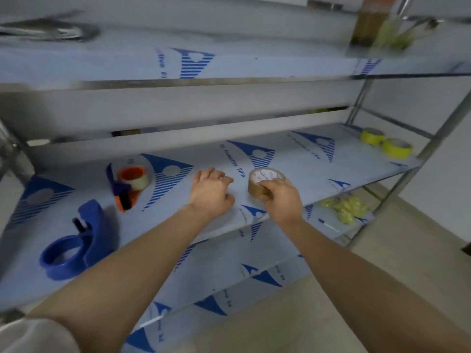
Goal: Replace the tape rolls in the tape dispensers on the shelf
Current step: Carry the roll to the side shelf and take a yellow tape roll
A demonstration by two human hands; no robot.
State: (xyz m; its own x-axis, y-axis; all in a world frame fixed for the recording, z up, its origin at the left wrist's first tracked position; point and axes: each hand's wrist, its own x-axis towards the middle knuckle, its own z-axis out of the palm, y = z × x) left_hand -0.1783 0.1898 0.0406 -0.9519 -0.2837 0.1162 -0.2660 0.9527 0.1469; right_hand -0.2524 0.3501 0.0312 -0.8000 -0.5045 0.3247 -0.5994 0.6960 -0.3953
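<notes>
Two dispensers are laid at the left of the shelf (313,174): a blue dispenser (76,248), then an orange dispenser (127,186). Nearer them, the left hand (211,191) is rested loosely curled, empty. Just right of it, the brown tape roll (263,182), lying flat, is gripped by the right hand (281,198).

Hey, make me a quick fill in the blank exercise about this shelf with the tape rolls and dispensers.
1. The right hand grips the ____ tape roll.
2. At the far right of the shelf sit ____ yellow tape rolls.
3. The dispenser with no roll in it is coloured ____.
4. The left hand rests on the shelf and holds ____.

Missing words: brown; two; blue; nothing.
</notes>
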